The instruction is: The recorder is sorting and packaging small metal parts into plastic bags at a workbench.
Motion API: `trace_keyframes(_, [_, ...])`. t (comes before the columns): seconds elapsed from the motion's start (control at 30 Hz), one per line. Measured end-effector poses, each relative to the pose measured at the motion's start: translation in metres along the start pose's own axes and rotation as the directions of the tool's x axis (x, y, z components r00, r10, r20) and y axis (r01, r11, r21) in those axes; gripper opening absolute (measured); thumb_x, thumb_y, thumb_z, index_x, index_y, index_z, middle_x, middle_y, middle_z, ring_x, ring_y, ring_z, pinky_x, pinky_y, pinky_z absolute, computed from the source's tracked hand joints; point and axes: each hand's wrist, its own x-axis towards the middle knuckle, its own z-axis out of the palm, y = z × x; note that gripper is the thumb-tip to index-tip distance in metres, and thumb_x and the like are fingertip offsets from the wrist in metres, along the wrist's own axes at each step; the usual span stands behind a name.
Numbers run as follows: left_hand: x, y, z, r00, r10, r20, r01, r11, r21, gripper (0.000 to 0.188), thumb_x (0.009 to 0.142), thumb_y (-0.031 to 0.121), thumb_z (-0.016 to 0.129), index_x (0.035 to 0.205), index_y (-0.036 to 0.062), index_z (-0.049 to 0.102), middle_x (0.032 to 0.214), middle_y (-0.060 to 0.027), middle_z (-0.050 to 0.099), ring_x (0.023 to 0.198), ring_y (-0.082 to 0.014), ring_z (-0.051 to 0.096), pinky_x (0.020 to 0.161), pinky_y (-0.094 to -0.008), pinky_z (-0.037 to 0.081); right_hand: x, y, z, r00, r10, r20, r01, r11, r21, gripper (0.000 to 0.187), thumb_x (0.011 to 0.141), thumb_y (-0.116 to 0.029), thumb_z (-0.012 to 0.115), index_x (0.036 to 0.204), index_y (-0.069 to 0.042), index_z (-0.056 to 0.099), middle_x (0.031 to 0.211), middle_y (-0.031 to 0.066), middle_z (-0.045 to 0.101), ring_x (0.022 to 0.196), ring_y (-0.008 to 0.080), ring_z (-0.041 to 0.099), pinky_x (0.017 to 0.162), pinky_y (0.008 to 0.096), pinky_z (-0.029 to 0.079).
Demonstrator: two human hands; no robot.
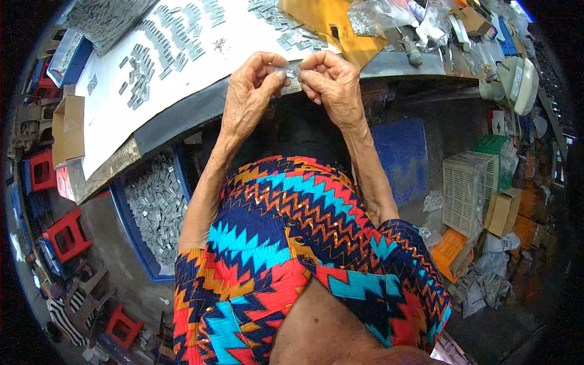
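Observation:
Just past the table's front edge, my two hands meet with thumbs and fingertips pinched together. Between them is a small flat grey piece point(292, 73), partly covered by the fingers. My left hand point(252, 85) is closed on its left side, and my right hand point(336, 82) pinches from the right. On the white sheet point(121, 125) beyond lie loose rows of small grey rectangular pieces point(163, 45). A little heap of tiny dark parts point(219, 44) sits near them. More grey pieces point(298, 39) are spread behind my hands, beside a yellow-orange sheet point(331, 27).
A clear bag of grey parts point(109, 24) rests at the far left, by a cardboard box point(68, 131). Below the table edge stands a blue tub point(129, 222) full of grey pieces. Red stools point(67, 236) and plastic crates point(462, 191) flank me. Clutter fills the table's right end.

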Motion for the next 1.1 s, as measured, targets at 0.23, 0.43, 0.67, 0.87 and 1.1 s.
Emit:
trace_keyframes(0.23, [-0.003, -0.004, 0.005, 0.999, -0.038, 0.032, 0.039, 0.999, -0.036, 0.018, 0.081, 0.006, 0.051, 0.098, 0.0005, 0.052, 0.073, -0.0013, 0.058, 0.065, -0.0051, 0.050, 0.058, -0.0183, 0.039, -0.002, -0.006, -0.005, 0.999, 0.040, -0.003, -0.040, 0.990, -0.138, 0.011, 0.074, -0.003, 0.061, 0.082, 0.001, 0.055, 0.060, 0.0008, 0.053, 0.047, 0.0049, 0.048, 0.039, 0.0164, 0.036])
trace_keyframes(0.43, [-0.002, -0.001, -0.001, 0.994, -0.065, 0.090, 0.066, 0.998, -0.003, 0.018, 0.081, 0.009, 0.051, 0.097, 0.0001, 0.053, 0.072, -0.0016, 0.058, 0.063, -0.0060, 0.048, 0.058, -0.0187, 0.039, 0.000, -0.010, -0.007, 0.992, 0.101, 0.071, -0.088, 0.981, -0.170, 0.009, 0.074, -0.003, 0.060, 0.080, 0.002, 0.056, 0.059, 0.0014, 0.054, 0.047, 0.0052, 0.049, 0.038, 0.0168, 0.036])
trace_keyframes(0.67, [-0.003, -0.002, -0.004, 0.990, -0.086, 0.112, 0.103, 0.984, -0.148, 0.017, 0.081, 0.008, 0.051, 0.094, -0.0014, 0.054, 0.070, -0.0031, 0.057, 0.063, -0.0073, 0.049, 0.057, -0.0188, 0.039, -0.001, -0.013, 0.000, 0.991, 0.121, 0.051, -0.111, 0.980, -0.167, 0.010, 0.073, -0.003, 0.061, 0.080, 0.002, 0.057, 0.058, 0.0012, 0.054, 0.047, 0.0051, 0.049, 0.038, 0.0167, 0.036])
trace_keyframes(0.87, [-0.002, -0.006, -0.005, 0.983, -0.141, 0.120, 0.169, 0.947, -0.273, 0.018, 0.080, 0.007, 0.052, 0.094, -0.0031, 0.053, 0.071, -0.0061, 0.059, 0.060, -0.0082, 0.050, 0.056, -0.0183, 0.039, 0.002, -0.008, -0.001, 0.988, 0.143, 0.063, -0.126, 0.967, -0.223, 0.010, 0.076, -0.007, 0.059, 0.079, 0.003, 0.059, 0.059, 0.0019, 0.055, 0.046, 0.0049, 0.049, 0.038, 0.0164, 0.037])
trace_keyframes(1.1, [0.001, -0.012, -0.010, 0.965, -0.196, 0.176, 0.251, 0.886, -0.391, 0.022, 0.081, 0.009, 0.054, 0.099, -0.0029, 0.051, 0.074, -0.0063, 0.059, 0.065, -0.0086, 0.051, 0.060, -0.0181, 0.041, 0.005, -0.005, 0.003, 0.980, 0.194, 0.050, -0.190, 0.979, -0.076, 0.010, 0.077, -0.008, 0.057, 0.078, 0.002, 0.059, 0.057, 0.0021, 0.054, 0.045, 0.0048, 0.048, 0.037, 0.0166, 0.036])
